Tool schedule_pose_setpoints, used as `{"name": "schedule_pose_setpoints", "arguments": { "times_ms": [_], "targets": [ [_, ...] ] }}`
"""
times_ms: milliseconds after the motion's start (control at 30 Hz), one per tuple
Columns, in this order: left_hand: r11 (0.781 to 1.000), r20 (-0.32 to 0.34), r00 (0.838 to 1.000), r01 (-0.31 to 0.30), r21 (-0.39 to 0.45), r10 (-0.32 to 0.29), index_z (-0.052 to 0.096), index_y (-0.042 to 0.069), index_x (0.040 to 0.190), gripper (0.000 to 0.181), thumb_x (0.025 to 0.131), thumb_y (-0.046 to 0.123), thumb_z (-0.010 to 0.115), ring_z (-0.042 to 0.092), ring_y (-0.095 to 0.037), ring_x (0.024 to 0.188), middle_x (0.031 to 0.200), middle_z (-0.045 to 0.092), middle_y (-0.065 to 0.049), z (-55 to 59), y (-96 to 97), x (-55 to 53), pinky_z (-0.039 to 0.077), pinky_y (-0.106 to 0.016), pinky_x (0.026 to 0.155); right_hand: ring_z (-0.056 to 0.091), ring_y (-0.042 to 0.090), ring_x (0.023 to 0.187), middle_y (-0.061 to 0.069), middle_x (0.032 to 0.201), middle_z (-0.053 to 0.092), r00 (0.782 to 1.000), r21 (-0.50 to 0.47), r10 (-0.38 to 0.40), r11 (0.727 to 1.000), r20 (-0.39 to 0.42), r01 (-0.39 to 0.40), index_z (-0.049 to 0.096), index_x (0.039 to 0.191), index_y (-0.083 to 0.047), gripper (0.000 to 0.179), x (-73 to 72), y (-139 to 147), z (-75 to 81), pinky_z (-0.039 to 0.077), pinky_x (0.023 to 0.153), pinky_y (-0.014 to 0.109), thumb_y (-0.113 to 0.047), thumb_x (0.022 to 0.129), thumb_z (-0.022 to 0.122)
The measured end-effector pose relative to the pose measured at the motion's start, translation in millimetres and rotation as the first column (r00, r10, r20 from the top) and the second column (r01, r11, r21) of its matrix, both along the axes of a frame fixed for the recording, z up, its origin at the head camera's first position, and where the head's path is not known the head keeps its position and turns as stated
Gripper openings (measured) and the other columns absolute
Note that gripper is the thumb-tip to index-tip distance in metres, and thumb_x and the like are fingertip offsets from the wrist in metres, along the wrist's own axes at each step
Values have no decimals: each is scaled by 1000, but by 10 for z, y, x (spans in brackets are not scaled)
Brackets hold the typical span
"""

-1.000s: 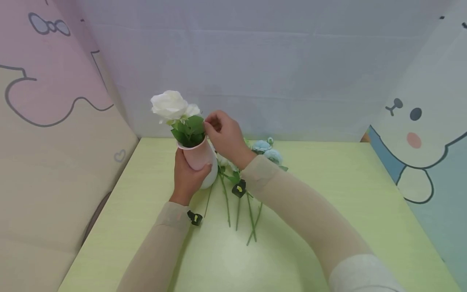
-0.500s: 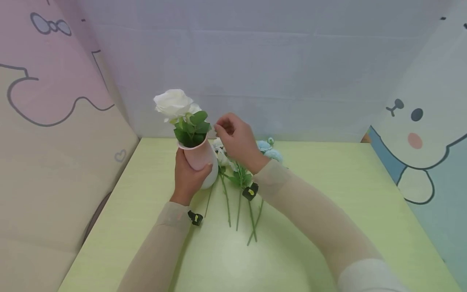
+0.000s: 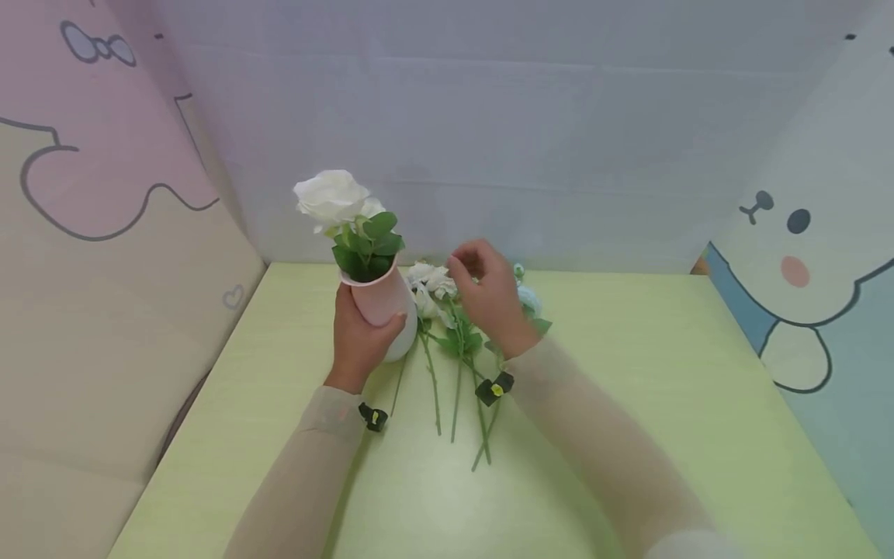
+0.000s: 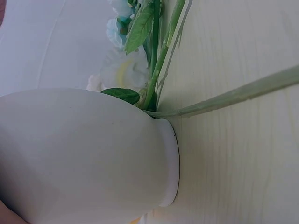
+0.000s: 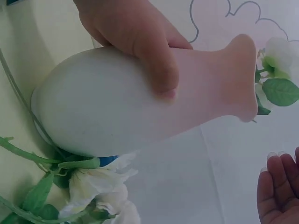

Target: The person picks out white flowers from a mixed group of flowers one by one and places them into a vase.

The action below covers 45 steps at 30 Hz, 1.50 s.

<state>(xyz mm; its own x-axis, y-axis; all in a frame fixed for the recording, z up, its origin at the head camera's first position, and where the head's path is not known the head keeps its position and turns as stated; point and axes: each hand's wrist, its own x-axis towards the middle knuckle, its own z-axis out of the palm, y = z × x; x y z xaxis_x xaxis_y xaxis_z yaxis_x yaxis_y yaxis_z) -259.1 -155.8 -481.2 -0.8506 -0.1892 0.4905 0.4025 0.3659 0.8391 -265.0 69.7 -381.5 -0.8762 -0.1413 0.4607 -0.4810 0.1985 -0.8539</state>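
Note:
A vase, pink at the neck and white below, stands on the table with my left hand gripping it. In the right wrist view, that hand's thumb lies across the vase's side. From the mouth rises a white rose with green leaves, leaning left. My right hand is in the air right of the vase, over the loose flowers. Its fingers are loosely bent with nothing in them. The left wrist view shows the vase's base beside a green stem.
White flowers lie right of the vase, with several green stems pointing toward me. Pale blue flowers are partly hidden behind my right hand. A grey sheet hangs at the back, and cartoon-printed panels flank the table.
My right hand has drawn away from the leaves at the vase's mouth, moving right and down toward the loose flowers. The rose has shifted slightly right. My left hand stays on the vase.

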Motion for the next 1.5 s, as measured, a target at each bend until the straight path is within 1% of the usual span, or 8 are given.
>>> {"name": "schedule_pose_setpoints", "arguments": {
  "times_ms": [233, 333, 533, 667, 967, 1100, 1300, 1500],
  "targets": [
    [1000, 4, 1000, -3, -9, 3, 36, 24, 155, 97, 73, 19, 88, 54, -25, 117, 140, 50, -2, -18, -5, 11, 46, -56, 93, 63, 33, 94, 23, 102, 64, 996, -153, -35, 987, 87, 48, 62, 108, 0, 19, 11, 49, -326, 52, 85, 34, -19, 105, 61],
    [1000, -1, 1000, -8, -16, 8, 36, 24, 155, 97, 73, 19, 88, 54, -25, 117, 141, 50, -2, -14, -8, 11, 46, -56, 93, 62, 38, 94, 25, 101, 65, 993, -171, -47, 983, 107, 65, 62, 110, -1, 22, 18, 64, -440, 52, 81, 32, -22, 105, 62],
    [1000, -1, 1000, -2, -13, 2, 36, 26, 155, 97, 74, 19, 88, 54, -24, 117, 141, 50, -1, -4, -9, 9, 46, -56, 93, 65, 37, 93, 23, 101, 67, 981, -161, -93, 980, 172, 121, 63, 112, -4, 23, 56, 81, -643, 51, 74, 28, -26, 105, 61],
    [1000, -4, 1000, 5, -6, -5, 36, 27, 155, 97, 74, 19, 88, 54, -25, 117, 141, 50, -1, 4, -6, 10, 46, -56, 92, 66, 42, 97, 21, 101, 67, 969, -166, -106, 975, 224, 145, 64, 114, -3, 24, 82, 63, -752, 51, 73, 28, -25, 105, 62],
    [1000, 12, 1000, -4, -16, 4, 36, 24, 155, 97, 74, 18, 88, 54, -25, 116, 141, 50, -3, 23, 3, 27, 47, -55, 91, 66, 24, 97, 15, 108, 68, 934, -96, -177, 972, 309, 216, 64, 119, -5, 27, 128, 41, -985, 53, 82, 37, -28, 105, 62],
    [1000, 15, 1000, 4, -12, -4, 35, 25, 155, 97, 74, 18, 88, 54, -25, 116, 141, 50, -3, 17, 0, 25, 47, -55, 92, 66, 26, 99, 12, 108, 68, 920, -71, -209, 967, 330, 245, 63, 118, -4, 24, 124, 36, -1071, 54, 83, 39, -23, 104, 63],
    [1000, 28, 1000, -2, -16, 2, 34, 23, 156, 97, 74, 20, 87, 54, -26, 117, 141, 49, -4, 4, -6, 22, 46, -56, 93, 65, 31, 106, 16, 114, 67, 899, -18, -243, 964, 364, 267, 62, 123, 4, 28, 107, 15, -1160, 54, 91, 45, -15, 102, 64],
    [1000, 25, 1000, 4, -8, -4, 35, 24, 155, 97, 74, 18, 88, 54, -24, 117, 141, 49, -3, 14, -9, 23, 47, -55, 93, 63, 32, 111, 16, 119, 65, 875, 32, -250, 965, 415, 260, 61, 127, 2, 31, 82, 1, -1269, 52, 95, 46, -18, 104, 62]
  ]
}}
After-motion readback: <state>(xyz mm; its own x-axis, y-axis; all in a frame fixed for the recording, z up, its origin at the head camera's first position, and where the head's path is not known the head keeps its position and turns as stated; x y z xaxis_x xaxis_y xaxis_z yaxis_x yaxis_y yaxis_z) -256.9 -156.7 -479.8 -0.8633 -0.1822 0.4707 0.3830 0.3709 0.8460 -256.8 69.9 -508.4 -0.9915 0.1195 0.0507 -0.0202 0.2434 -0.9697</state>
